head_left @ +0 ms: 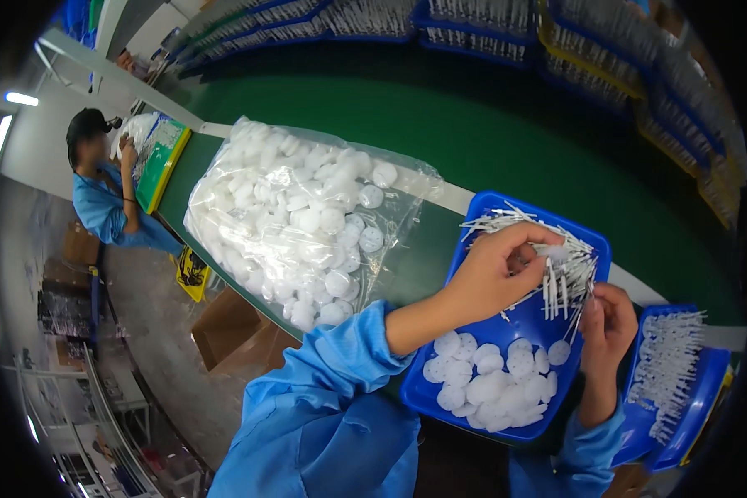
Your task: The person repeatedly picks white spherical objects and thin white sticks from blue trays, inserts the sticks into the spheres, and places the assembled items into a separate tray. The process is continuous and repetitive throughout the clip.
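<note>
Over the far part of a blue tray [454,312], my left hand [506,270] pinches a small white disc [551,251] between thumb and fingers. A loose pile of thin white rods [563,290] lies beneath it. My right hand [607,328] is at the tray's right edge, thumb and fingertips pressed together by the rod ends; what they hold is too small to tell. White round discs [502,386], some with small dots, fill the near part of the tray.
Left of the tray, a clear plastic bag [290,207] of white discs lies on the green table [490,133]. Blue trays [668,390] with upright rods stand at right; stacked trays [473,33] line the back. A person [112,187] in blue works at far left, near an open carton [236,328].
</note>
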The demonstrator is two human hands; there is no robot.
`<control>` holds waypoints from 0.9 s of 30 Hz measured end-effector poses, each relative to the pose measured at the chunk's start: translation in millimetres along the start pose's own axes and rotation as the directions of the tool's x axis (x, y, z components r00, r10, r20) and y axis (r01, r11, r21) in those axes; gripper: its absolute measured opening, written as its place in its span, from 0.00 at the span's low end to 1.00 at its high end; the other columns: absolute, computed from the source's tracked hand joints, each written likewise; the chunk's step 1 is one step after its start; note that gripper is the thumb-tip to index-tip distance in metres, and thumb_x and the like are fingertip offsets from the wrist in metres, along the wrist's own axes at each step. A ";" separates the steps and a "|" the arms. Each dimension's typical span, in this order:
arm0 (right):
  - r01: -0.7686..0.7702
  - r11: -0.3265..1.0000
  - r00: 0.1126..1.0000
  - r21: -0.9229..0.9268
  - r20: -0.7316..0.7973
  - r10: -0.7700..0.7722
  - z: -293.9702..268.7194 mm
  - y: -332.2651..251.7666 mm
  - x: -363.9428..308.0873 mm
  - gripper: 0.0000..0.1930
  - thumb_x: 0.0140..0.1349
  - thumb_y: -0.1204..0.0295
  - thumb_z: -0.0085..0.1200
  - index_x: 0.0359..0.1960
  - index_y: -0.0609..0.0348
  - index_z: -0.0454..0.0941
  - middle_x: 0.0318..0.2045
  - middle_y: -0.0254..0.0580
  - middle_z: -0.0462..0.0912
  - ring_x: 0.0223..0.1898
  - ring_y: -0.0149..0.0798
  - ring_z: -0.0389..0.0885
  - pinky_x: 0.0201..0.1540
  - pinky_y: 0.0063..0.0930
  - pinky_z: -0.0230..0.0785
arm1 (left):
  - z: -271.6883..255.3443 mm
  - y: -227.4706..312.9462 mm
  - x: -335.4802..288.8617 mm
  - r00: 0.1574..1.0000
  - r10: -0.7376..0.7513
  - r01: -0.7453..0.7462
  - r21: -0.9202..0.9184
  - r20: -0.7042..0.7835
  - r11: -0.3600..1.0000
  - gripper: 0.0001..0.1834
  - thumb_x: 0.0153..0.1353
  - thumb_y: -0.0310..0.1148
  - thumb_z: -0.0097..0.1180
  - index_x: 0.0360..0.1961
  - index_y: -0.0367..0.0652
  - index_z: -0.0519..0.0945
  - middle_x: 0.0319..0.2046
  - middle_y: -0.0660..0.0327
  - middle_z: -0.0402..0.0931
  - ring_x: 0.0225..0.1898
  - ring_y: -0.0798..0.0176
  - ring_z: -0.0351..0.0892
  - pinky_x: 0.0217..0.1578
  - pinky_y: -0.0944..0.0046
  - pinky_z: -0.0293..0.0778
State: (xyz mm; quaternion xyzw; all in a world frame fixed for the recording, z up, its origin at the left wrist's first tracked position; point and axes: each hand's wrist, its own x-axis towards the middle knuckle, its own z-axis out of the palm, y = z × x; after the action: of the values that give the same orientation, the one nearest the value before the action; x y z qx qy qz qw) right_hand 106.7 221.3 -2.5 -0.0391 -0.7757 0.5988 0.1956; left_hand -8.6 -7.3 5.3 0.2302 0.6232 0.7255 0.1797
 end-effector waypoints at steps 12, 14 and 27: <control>0.227 0.928 0.973 -0.296 0.101 -0.206 32.2 -5.9 26.5 0.13 0.58 0.77 0.76 0.45 0.54 0.93 0.28 0.36 0.91 0.23 0.32 0.83 0.31 0.26 0.74 | 6.5 -11.4 -3.0 0.998 0.043 -0.045 -0.046 -0.056 0.998 0.18 0.76 0.20 0.56 0.65 0.35 0.82 0.57 0.54 0.88 0.55 0.65 0.89 0.53 0.66 0.85; 0.240 0.919 0.971 -0.313 0.087 -0.224 32.4 -2.9 24.2 0.13 0.58 0.77 0.76 0.45 0.53 0.93 0.26 0.35 0.90 0.21 0.30 0.81 0.29 0.25 0.71 | 4.9 -9.6 -3.5 0.998 0.043 -0.044 -0.018 -0.048 0.999 0.19 0.77 0.19 0.55 0.66 0.33 0.81 0.59 0.51 0.87 0.58 0.62 0.87 0.58 0.63 0.83; 0.104 0.958 0.994 -0.267 0.061 -0.091 42.2 -0.1 22.2 0.06 0.63 0.74 0.74 0.41 0.55 0.91 0.17 0.34 0.82 0.17 0.30 0.81 0.22 0.27 0.69 | 6.8 -7.3 -3.7 0.971 0.233 -0.174 0.509 -0.055 0.843 0.21 0.63 0.18 0.66 0.58 0.41 0.89 0.46 0.55 0.91 0.41 0.58 0.89 0.42 0.61 0.85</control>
State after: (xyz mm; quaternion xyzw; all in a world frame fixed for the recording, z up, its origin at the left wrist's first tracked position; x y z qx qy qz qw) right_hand 71.5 189.2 -5.3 -0.0128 -0.8553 0.4781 0.1992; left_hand -2.0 -2.6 -1.5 0.2919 0.7711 0.5659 -0.0003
